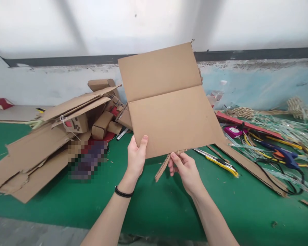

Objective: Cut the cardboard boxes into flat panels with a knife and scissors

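A creased sheet of cardboard (166, 116) is held up tilted above the green table. My left hand (137, 155) grips its lower left corner, thumb on the front face and fingers behind. Under the sheet's bottom edge, my right hand (183, 167) pinches a narrow cardboard strip (162, 169) between thumb and fingers. The strip's upper end meets the bottom edge near the right hand; whether it is still attached there I cannot tell. Just right of that hand, a yellow utility knife (219, 162) lies on the table.
Stacked cardboard sheets (41, 143) and small cardboard boxes (102, 124) are piled at left, beside a marker (122, 134). On the right lie a blue glue gun (282, 153), its black cord, a purple tape measure (233, 131), a long cardboard strip (254, 167) and tangled clear plastic.
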A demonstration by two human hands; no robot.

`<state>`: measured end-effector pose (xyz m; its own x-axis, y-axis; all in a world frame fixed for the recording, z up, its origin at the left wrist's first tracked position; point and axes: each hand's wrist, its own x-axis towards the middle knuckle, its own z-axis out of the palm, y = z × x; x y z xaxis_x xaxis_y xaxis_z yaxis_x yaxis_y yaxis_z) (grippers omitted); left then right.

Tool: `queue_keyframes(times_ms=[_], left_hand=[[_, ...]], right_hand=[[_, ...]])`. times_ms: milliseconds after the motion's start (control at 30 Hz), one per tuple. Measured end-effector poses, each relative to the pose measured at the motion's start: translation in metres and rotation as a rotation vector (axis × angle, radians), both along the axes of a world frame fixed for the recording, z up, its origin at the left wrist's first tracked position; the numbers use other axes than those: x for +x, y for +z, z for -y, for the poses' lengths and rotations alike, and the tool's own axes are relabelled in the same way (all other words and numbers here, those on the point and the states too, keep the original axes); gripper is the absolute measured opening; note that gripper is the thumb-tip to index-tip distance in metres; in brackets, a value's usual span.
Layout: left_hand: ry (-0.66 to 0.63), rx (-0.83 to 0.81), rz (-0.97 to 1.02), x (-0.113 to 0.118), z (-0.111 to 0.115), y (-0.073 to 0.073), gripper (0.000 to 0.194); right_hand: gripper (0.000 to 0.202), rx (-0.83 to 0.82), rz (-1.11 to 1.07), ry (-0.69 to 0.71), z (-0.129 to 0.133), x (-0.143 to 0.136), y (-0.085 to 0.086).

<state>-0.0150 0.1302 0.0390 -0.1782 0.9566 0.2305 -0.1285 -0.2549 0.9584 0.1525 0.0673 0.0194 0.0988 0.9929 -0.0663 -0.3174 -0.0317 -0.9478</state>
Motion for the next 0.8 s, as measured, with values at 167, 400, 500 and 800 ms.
queue_keyframes(times_ms=[167,400,500,800], left_hand=[[-0.023,0.011,-0.007,-0.006,0.001,0.002,0.049],[0.001,0.034,-0.037,-0.011,0.003,0.013,0.051],[-0.019,0.020,-0.022,-0.011,0.003,0.014,0.055],[-0.037,0.007,0.037,-0.013,-0.001,0.007,0.051]], right_hand=[[0.048,-0.033,0.036,0.062,0.007,0.003,0.000],[0.044,-0.005,0.070,0.059,0.007,0.008,0.002],[0.045,0.018,0.104,0.039,0.005,0.010,0.001],[0.046,0.010,0.122,0.063,0.004,0.009,0.005]])
